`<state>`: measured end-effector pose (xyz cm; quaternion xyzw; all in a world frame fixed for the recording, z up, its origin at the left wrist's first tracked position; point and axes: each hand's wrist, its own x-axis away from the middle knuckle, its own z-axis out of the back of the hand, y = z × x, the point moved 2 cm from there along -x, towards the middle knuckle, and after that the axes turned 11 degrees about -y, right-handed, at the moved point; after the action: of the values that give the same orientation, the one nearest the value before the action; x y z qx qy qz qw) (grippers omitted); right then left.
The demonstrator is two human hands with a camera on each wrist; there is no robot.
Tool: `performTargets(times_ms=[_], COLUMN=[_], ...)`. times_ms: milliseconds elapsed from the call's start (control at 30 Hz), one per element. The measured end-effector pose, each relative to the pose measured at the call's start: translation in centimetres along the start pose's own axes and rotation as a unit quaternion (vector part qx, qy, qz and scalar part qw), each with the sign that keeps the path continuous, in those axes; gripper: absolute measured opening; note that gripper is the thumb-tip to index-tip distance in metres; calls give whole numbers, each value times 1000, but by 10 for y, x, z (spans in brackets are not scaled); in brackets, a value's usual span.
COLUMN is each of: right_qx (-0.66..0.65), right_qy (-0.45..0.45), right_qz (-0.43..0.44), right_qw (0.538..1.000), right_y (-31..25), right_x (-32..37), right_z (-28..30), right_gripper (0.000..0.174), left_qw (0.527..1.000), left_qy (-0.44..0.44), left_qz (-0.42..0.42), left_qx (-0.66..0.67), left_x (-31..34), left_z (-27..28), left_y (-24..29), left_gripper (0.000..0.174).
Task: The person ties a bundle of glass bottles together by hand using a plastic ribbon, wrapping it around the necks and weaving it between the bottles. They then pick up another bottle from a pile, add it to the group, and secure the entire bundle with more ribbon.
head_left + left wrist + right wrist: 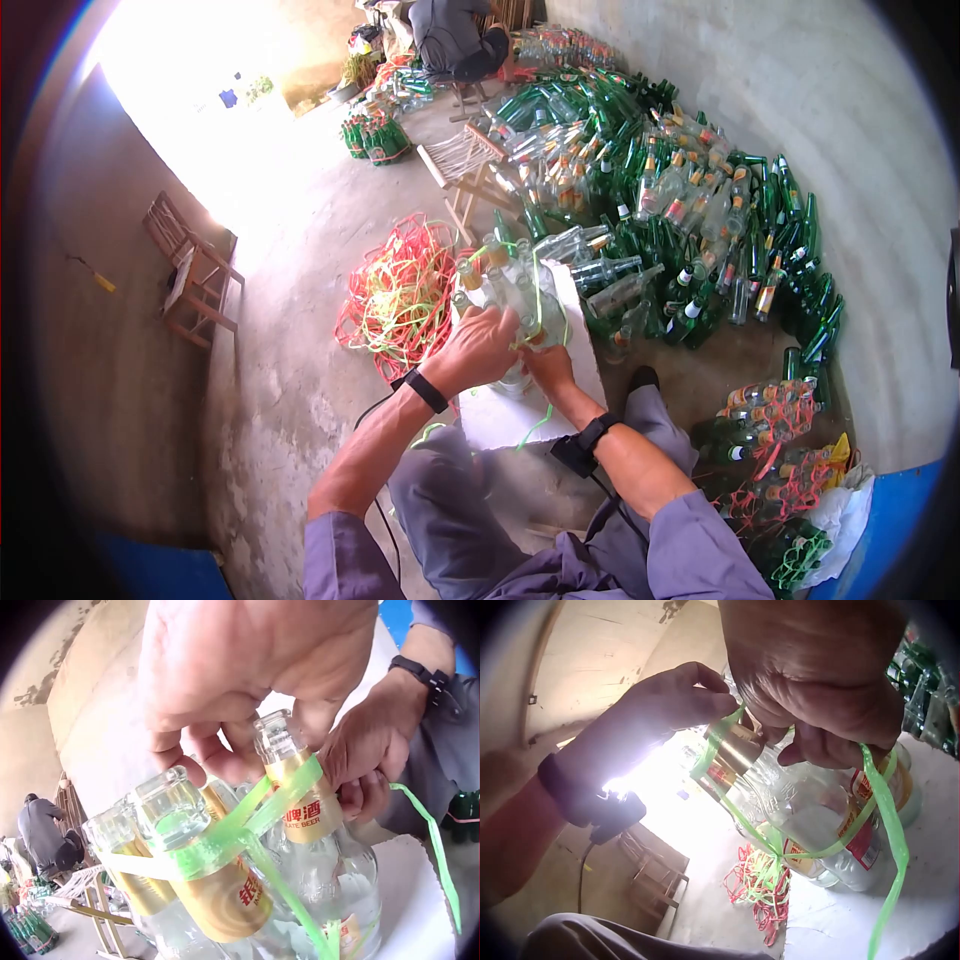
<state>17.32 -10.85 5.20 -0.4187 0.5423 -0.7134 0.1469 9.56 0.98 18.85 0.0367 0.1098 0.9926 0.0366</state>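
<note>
A bundle of clear glass bottles with gold neck labels (510,290) is stood on a white flat slab (500,415) laid on the grey concrete floor (290,380). One neck is enclosed by the curled grip of the left hand (480,345); a green plastic strap (247,832) wound round the necks is pinched in the grip of the right hand (548,368). Just beside the slab red and yellow plastic straps (395,295) are heaped; along the grey wall (860,150) green and clear glass bottles (680,190) are piled
</note>
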Motion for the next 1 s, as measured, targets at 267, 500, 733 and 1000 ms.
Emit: performTargets(times_ms=[267, 500, 733, 1000], right_qx=[118, 110, 73, 93], right_qy=[19, 4, -7, 27], right_qz=[-27, 43, 57, 5], right_qw=[992, 993, 996, 995], right_y=[-28, -10, -9, -9], right_x=[20, 8, 11, 12], right_z=[5, 1, 1, -1], right_gripper=[50, 45, 48, 41], left_qw=[999, 999, 1000, 989], left_qy=[-29, -38, -19, -92], left_qz=[-28, -8, -23, 58], left_qx=[-12, -4, 3, 97], left_x=[0, -2, -10, -11], left_z=[3, 8, 3, -4], left_y=[-1, -3, -1, -8], left_gripper=[46, 50, 53, 48])
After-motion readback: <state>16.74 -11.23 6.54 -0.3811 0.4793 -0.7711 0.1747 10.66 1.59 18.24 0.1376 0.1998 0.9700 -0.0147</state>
